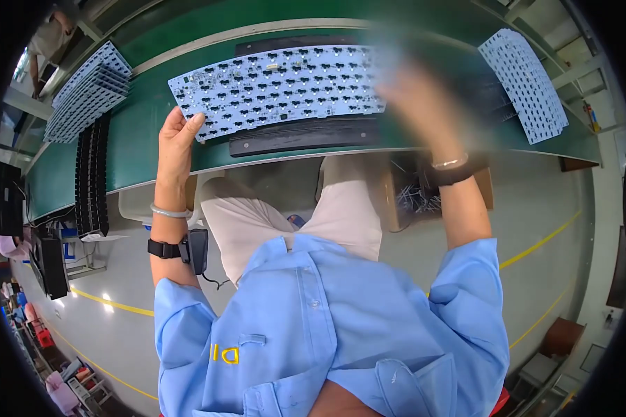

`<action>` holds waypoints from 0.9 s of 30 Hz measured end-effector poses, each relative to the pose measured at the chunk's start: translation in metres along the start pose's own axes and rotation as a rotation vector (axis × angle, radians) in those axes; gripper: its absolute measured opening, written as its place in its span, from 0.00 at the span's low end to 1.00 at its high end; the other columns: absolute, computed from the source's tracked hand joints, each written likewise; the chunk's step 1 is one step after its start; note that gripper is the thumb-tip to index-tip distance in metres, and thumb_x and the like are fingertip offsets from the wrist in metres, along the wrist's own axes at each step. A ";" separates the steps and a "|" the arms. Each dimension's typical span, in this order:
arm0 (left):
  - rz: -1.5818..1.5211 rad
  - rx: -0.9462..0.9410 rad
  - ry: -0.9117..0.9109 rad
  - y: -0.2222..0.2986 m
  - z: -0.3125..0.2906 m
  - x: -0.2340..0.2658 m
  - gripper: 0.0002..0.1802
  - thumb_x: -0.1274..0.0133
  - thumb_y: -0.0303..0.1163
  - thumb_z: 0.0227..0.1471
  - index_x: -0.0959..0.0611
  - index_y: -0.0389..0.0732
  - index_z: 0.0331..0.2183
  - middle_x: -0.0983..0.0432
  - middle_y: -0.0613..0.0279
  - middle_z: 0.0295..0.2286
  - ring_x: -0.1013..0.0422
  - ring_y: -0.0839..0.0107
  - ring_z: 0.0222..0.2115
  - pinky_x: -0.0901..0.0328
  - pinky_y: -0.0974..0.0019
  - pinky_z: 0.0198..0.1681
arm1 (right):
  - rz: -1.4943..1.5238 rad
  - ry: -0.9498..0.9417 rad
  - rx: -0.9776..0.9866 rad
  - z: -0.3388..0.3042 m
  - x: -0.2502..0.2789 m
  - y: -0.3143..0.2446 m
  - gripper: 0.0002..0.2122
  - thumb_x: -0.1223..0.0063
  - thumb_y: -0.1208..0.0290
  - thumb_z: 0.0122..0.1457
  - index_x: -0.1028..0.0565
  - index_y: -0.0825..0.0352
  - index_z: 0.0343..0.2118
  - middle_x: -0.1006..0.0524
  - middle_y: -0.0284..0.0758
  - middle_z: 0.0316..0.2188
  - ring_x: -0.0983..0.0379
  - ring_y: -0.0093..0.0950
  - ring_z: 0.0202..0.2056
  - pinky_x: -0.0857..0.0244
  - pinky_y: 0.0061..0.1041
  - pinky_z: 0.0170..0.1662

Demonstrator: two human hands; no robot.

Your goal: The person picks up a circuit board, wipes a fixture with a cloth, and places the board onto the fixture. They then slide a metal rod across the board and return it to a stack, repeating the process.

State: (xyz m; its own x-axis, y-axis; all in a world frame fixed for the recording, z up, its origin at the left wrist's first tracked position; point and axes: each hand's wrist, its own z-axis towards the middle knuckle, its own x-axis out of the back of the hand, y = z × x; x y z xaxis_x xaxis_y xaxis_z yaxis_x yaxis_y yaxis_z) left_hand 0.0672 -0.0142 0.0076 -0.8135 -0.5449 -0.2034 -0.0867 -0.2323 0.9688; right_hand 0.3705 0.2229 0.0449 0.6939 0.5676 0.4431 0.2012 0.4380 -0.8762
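Note:
A white keyboard circuit board with rows of small black parts spans the bench in front of me, above a black bar-shaped fixture. My left hand pinches the board's near left corner, thumb on top. At the board's right end, my right hand is smeared by motion. Its fingers cannot be made out, nor whether they touch the board.
Stacked boards stand at the far left beside a black slotted rack. More boards lean at the right. An open carton with metallic pieces sits below the green bench. Someone stands beyond the far left.

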 end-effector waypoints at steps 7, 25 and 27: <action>0.075 -0.019 0.032 -0.001 0.004 0.004 0.15 0.47 0.26 0.47 0.25 0.36 0.40 0.26 0.66 0.34 0.32 0.81 0.35 0.38 0.76 0.40 | -0.093 -0.007 0.033 -0.004 -0.003 -0.004 0.07 0.46 0.72 0.52 0.27 0.68 0.32 0.30 0.23 0.24 0.39 0.13 0.26 0.43 0.13 0.31; 0.194 0.014 -0.056 0.009 0.007 0.008 0.16 0.46 0.30 0.48 0.25 0.35 0.40 0.26 0.66 0.35 0.33 0.79 0.36 0.39 0.73 0.43 | 0.012 -0.007 0.021 -0.003 0.000 0.008 0.07 0.45 0.71 0.52 0.27 0.67 0.32 0.32 0.21 0.22 0.41 0.11 0.25 0.45 0.13 0.30; 0.206 0.018 -0.070 0.009 0.007 0.009 0.16 0.46 0.30 0.48 0.25 0.35 0.40 0.26 0.66 0.35 0.33 0.79 0.37 0.39 0.73 0.43 | 0.035 -0.007 0.030 -0.003 -0.003 0.003 0.07 0.45 0.70 0.52 0.27 0.67 0.31 0.32 0.22 0.22 0.40 0.12 0.25 0.45 0.13 0.29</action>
State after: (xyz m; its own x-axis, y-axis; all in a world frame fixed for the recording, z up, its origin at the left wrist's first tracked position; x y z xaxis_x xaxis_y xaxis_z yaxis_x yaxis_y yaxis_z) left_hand 0.0552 -0.0150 0.0157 -0.8528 -0.5222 0.0086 0.0754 -0.1068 0.9914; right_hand 0.3716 0.2204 0.0403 0.6951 0.5881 0.4136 0.1561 0.4381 -0.8852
